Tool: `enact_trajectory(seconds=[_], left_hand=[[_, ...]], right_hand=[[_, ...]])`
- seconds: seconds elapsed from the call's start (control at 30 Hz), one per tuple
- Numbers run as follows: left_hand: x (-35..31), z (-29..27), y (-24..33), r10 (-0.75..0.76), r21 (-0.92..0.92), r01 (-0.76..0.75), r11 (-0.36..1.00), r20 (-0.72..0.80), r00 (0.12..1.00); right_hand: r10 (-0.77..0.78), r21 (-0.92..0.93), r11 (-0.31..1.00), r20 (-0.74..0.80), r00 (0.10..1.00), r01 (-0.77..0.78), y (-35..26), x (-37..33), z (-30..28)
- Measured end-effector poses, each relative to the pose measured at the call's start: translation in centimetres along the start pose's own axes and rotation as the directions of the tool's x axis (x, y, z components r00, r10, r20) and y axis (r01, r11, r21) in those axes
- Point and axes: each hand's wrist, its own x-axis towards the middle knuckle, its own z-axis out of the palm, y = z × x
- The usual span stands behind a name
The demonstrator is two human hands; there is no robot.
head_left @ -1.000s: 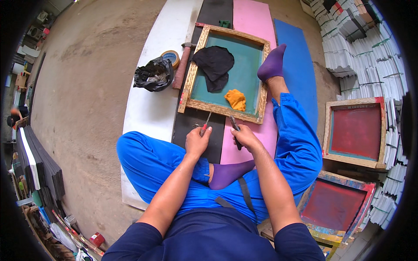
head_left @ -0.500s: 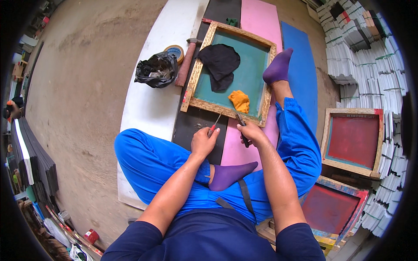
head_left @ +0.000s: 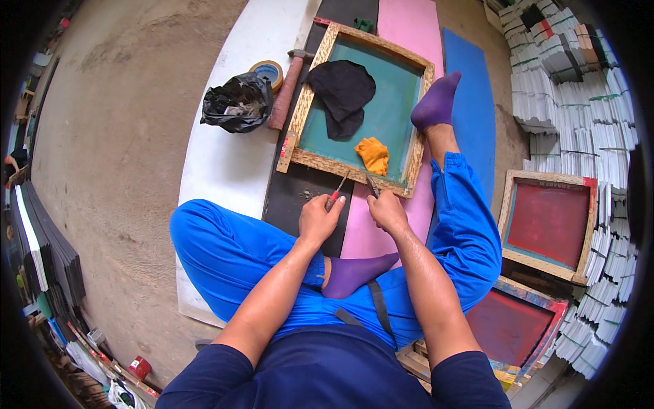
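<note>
A wooden screen-printing frame with green mesh lies flat before me. On its mesh are a crumpled black cloth and a small orange cloth. My left hand is closed around a red-handled screwdriver, its thin shaft pointing at the frame's near edge. Beside it, my right hand grips dark pliers, their jaws at the same near rail. The handles are mostly hidden by the hand. Whether either tip touches the wood, I cannot tell.
Left of the frame lie a hammer, a tape roll and a black plastic bag of scraps. Small debris sits near my left hand. Two red-mesh frames and bundled white stacks stand at right.
My right hand has turned over the pliers, so their handles, visible before, are now mostly covered. The left hand keeps the screwdriver at nearly the same place. The whole view has shifted slightly.
</note>
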Motion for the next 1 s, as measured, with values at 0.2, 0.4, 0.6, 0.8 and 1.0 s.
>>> enact_trajectory(seconds=[0.2,0.4,0.6,0.8,1.0], left_hand=[[0.2,0.0,-0.3,-0.023,0.0,0.023,1.0,0.013,1.0],[0.2,-0.4,-0.4,-0.004,-0.005,0.004,1.0,-0.035,0.999],[-0.5,-1.6,0.3,-0.066,-0.023,0.066,0.998,-0.026,0.997],[-1.3,-2.4,-0.6,-0.127,-0.101,0.12,0.988,-0.059,0.99],[-1.4,-3.0,-1.7,-0.202,-0.216,0.193,0.957,-0.022,0.979]], right_hand=[[0.033,0.019,0.999,-0.009,0.999,-0.033,0.2,-0.1,0.5],[0.08,0.091,0.993,-0.013,0.997,-0.078,-1.8,-1.6,-0.3],[0.096,0.28,0.958,-0.113,0.989,-0.061,-0.5,-1.4,2.8],[0.06,0.243,0.97,-0.25,0.966,0.002,-0.9,-2.3,3.5],[-0.114,0.217,0.963,-0.209,0.971,0.159,-2.2,-5.1,5.0]])
